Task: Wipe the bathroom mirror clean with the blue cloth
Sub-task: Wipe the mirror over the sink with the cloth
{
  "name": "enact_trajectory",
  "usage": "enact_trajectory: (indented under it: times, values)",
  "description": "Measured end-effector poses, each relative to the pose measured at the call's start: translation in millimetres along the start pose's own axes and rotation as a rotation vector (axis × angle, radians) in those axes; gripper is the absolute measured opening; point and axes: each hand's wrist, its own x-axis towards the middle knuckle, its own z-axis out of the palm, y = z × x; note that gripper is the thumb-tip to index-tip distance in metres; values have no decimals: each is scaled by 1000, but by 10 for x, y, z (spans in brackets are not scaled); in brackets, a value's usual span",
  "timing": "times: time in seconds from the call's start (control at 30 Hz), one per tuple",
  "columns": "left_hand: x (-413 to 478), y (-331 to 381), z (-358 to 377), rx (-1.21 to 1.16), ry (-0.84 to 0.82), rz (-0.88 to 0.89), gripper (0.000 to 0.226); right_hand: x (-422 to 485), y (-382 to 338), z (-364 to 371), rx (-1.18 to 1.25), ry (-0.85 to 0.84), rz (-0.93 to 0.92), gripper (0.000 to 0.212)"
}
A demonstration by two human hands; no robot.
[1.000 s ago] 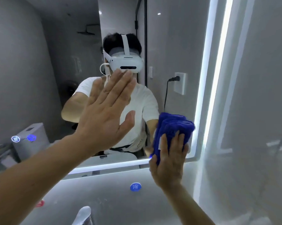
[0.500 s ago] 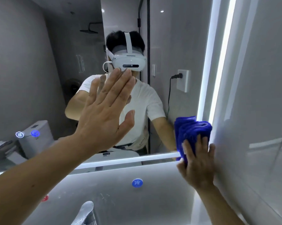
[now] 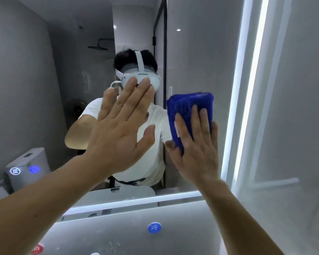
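Blue cloth folded, long axis upright on mirror, right hand pressing flat-fingered, left hand splayed

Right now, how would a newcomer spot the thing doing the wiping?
Start at the big wall mirror and find its glowing right edge. Just left of it, the right hand presses a folded blue cloth against the glass. It's the only blue fabric; the left hand is bare.

Our right hand covers half the folded blue cloth; the near edge cuts off the round red sticker
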Motion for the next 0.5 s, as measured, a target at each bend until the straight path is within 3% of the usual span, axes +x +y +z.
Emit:
enact_trajectory:
  times: [0.07, 0.2, 0.33, 0.5]
  values:
    - [73, -4, -56, -7, 26, -6, 65, 412, 276, -94, -18, 32, 126, 75]
    - [120, 34, -158, -25, 41, -6, 66, 814, 461, -167, -18, 85, 264, 82]
    - [123, 35, -203, -9, 11, 9, 66, 208, 328, -42, 18, 70, 242, 64]
    - [234, -16, -274, 10, -11, 26, 67, -712, 351, -19, 25, -73, 242, 61]
